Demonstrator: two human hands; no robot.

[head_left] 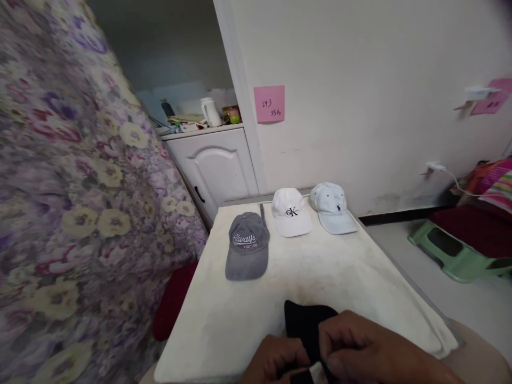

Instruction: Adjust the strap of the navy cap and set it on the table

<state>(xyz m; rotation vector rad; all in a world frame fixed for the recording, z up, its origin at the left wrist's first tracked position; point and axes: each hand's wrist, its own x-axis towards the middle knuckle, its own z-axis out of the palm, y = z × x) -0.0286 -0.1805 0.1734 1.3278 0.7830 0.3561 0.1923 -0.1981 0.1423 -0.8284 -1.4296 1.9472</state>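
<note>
At the bottom centre of the frame, the left hand [276, 357] and right hand [358, 344] pinch a black fabric cap [306, 324] with curled fingers, a pale strip [318, 372] showing between them. On the dark grey fabric cap [248, 245], left of centre, white script reads "Always"; the smaller patch below is illegible. Mid-frame, a white fabric cap [291, 213] bears black "CK" lettering; right of it, a pale blue cap [334, 208] has a small dark emblem. The pink paper note [269, 104], upper centre, reads "243" above unclear writing. Cream cloth [340, 277] covers the tabletop. A purple floral curtain [100, 213] fills the left; a green plastic stool [460, 261] stands right.
</note>
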